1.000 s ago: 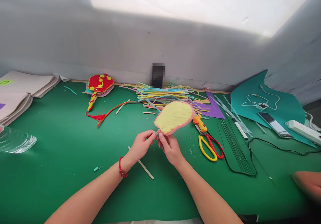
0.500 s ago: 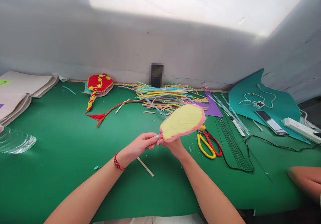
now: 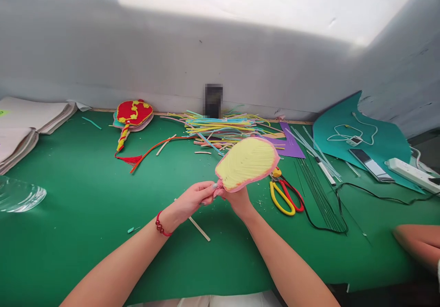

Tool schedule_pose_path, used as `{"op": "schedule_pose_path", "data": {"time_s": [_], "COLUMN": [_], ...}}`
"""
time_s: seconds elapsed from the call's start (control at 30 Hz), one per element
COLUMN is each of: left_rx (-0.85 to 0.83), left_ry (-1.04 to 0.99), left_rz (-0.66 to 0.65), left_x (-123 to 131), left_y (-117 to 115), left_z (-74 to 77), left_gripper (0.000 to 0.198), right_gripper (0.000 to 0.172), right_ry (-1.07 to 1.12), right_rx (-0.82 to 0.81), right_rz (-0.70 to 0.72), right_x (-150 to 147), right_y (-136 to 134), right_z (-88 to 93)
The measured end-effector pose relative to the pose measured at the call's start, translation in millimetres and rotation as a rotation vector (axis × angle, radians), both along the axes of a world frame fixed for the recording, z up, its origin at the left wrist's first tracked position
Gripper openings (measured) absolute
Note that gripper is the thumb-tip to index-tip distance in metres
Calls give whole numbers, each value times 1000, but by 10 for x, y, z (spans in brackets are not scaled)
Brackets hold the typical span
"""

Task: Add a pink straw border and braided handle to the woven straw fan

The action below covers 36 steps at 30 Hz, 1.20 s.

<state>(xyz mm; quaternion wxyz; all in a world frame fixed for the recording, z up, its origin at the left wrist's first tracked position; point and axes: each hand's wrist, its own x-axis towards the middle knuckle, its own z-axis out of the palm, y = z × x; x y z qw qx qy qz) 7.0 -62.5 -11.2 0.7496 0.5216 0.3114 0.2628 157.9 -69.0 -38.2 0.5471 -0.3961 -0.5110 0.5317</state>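
Observation:
A pale yellow fan with a pink rim (image 3: pixel 248 162) is held over the green table (image 3: pixel 85 252), its face tilted up and to the right. My left hand (image 3: pixel 197 199) pinches the fan's short pink stem at the lower left end. Closed on the same stem is my right hand (image 3: pixel 237 199), its fingers partly hidden beneath the fan. Just right of the fan lie pliers with one yellow and one red handle (image 3: pixel 283 199). Behind it is a pile of colored fuzzy strips (image 3: pixel 220 126).
A red and yellow fan (image 3: pixel 134 113) with a tassel lies back left, near papers (image 3: pixel 30 114) and a clear glass dish (image 3: pixel 22 194). Thin wires (image 3: pixel 319 192), a phone (image 3: pixel 371 165) and a power strip (image 3: pixel 412 174) lie right. Another person's arm (image 3: pixel 419 245) rests at the right edge.
The fan has turned slightly, its face now showing wider toward the camera. Both hands keep their hold on the stem. The view has shifted a little.

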Motion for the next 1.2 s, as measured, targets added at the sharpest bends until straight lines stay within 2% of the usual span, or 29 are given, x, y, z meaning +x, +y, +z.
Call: {"op": "schedule_pose_path", "data": {"time_s": [0.2, 0.4, 0.53, 0.6, 0.73, 0.8, 0.93, 1.1, 1.2], "left_rx": [20, 52, 104, 135, 152, 110, -89, -286, -321], "left_ry": [16, 35, 56, 70, 61, 25, -133, -325, -318], "left_rz": [-18, -31, 2, 45, 113, 103, 22, -160, -153], "left_x": [-10, 6, 45, 69, 108, 116, 109, 76, 76], "left_y": [20, -13, -44, -53, -68, -75, -87, -99, -114], "left_z": [-19, -13, -28, -42, -73, -95, -139, -117, -80], "left_gripper": [37, 39, 40, 41, 42, 42, 40, 40, 30], "right_gripper": [37, 39, 39, 40, 40, 44, 49, 39, 40], "right_ry": [-86, -279, -347, -337, -313, -270, -121, 52, 74], "right_rx": [55, 213, 271, 251, 159, 104, 0, 32, 29], "right_rz": [-23, -81, -41, -35, -197, -231, -113, 24, 79], "right_x": [8, 54, 86, 77, 7, -24, 0, 102, 102], "right_y": [-2, 54, 43, 12, -54, -68, -49, -10, -4], "right_z": [-31, -82, -43, -27, -21, -19, -12, -34, -53]}}
